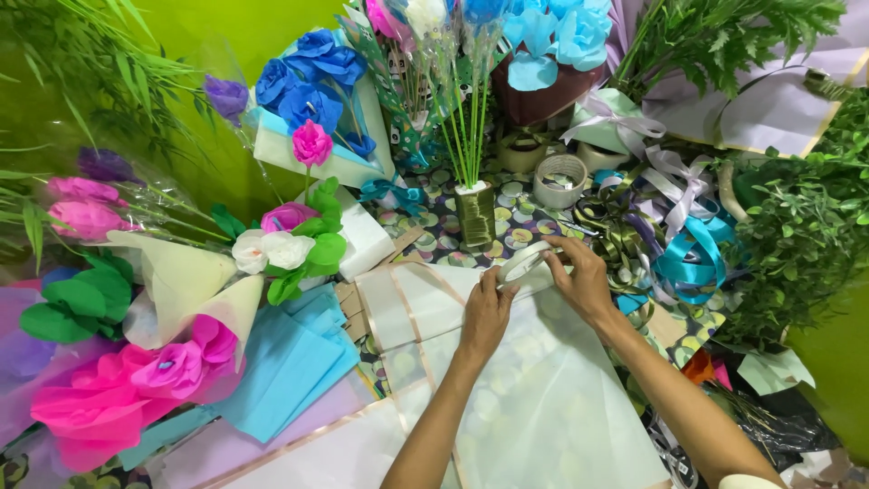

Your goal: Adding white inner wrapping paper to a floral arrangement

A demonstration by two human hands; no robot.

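Between left hand [486, 312] and right hand [579, 279], tape roll [528, 261], pinched both sides.

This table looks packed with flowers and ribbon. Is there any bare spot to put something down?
Barely. The flattest free patch is the translucent wrapping sheet below the left hand and right hand. The blue paper stack lies flat too. Around the ribbon coils, tape rolls and paper flowers it is crowded.

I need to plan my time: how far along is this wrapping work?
Done: several paper flowers lie finished at the left. In hand: the left hand and right hand hold a tape roll over translucent wrapping sheets. Left: the sheets lie flat, with nothing wrapped in them, and the ribbons lie loose.
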